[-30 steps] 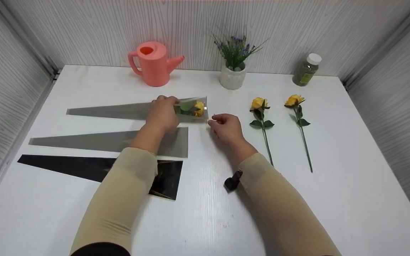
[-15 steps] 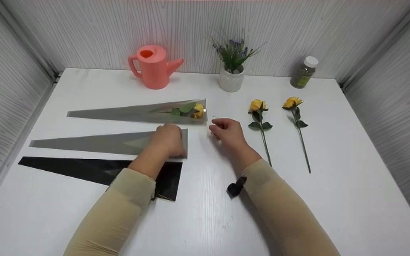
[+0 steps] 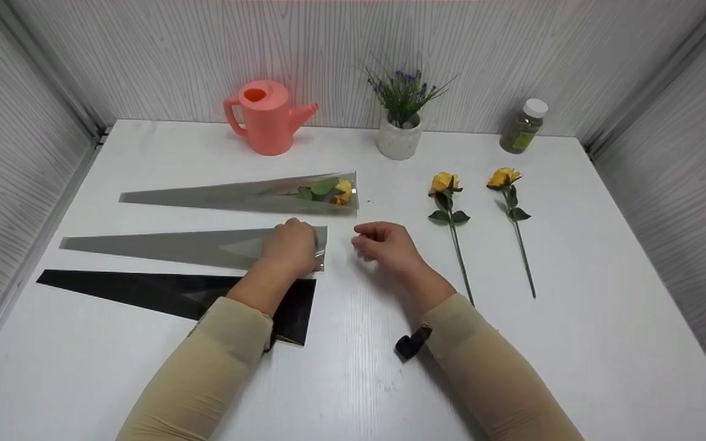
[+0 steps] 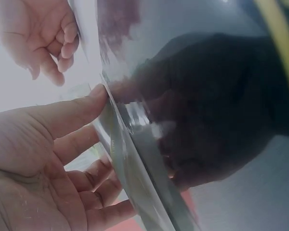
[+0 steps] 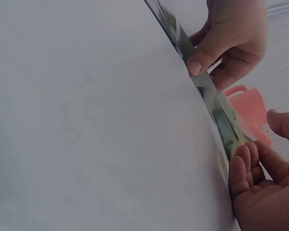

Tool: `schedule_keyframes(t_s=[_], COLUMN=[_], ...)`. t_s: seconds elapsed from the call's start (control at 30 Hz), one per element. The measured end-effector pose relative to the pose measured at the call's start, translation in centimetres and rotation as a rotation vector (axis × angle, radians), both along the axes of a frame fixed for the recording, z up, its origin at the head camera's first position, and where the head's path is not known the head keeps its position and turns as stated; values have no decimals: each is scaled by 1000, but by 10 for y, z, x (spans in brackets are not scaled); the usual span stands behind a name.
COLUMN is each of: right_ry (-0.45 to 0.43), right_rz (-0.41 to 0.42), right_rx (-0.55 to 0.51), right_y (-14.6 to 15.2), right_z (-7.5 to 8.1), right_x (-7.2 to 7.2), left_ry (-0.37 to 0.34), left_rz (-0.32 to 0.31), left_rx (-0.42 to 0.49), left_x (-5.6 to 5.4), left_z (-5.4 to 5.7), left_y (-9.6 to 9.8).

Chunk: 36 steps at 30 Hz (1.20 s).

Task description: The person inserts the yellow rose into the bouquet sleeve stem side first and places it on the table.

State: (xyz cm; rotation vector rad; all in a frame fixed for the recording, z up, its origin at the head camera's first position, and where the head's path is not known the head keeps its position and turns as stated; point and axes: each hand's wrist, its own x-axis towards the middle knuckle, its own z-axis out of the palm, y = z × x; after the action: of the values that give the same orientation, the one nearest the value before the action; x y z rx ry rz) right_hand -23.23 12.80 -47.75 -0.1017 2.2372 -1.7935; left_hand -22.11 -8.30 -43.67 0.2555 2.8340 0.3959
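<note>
Three long tapered sleeves lie on the table at left. My left hand (image 3: 292,248) grips the wide end of the middle grey sleeve (image 3: 157,247); the left wrist view has the thumb (image 4: 94,96) against its edge, fingers spread along it. The far sleeve (image 3: 206,199) holds a yellow rose (image 3: 342,192). Nearest me lies a black sleeve (image 3: 126,289), partly covered by my left forearm. My right hand (image 3: 390,248) hovers just right of the middle sleeve's opening, fingers loosely curled around nothing. Two yellow roses, one nearer (image 3: 445,182) and one farther right (image 3: 503,177), lie beyond it.
Along the back stand a pink watering can (image 3: 265,122), a white pot (image 3: 399,144) of purple flowers, and a jar (image 3: 520,131) with a white lid. A black device (image 3: 411,344) sits at my right wrist. Panelled walls enclose the white table.
My left hand has left the far sleeve and come nearer to the middle one, which has shifted slightly right. My right hand has moved a little toward me.
</note>
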Motion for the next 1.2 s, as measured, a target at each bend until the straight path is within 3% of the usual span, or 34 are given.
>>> schedule_keyframes(t_s=[0.17, 0.33, 0.5, 0.67, 0.83, 1.07, 1.2], right_ry=[-30, -83, -133, -127, -64, -50, -35], right_rz=[1, 74, 52, -9, -5, -56, -64], right_rx=[12, 52, -31, -70, -11, 15, 12], right_y=[-3, -10, -18, -23, -24, -23, -23], right_z=[0, 2, 3, 4, 3, 0, 0], right_x=[9, 18, 20, 20, 19, 17, 17], left_ry=[-22, -61, -47, -42, -22, 6, 31], left_rz=[5, 22, 35, 17, 16, 139, 185], left_rx=[60, 186, 261, 273, 327, 527, 576], left_x=[0, 4, 6, 8, 10, 10, 10], left_z=[1, 5, 9, 12, 10, 9, 8], left_y=[0, 3, 10, 15, 16, 18, 22])
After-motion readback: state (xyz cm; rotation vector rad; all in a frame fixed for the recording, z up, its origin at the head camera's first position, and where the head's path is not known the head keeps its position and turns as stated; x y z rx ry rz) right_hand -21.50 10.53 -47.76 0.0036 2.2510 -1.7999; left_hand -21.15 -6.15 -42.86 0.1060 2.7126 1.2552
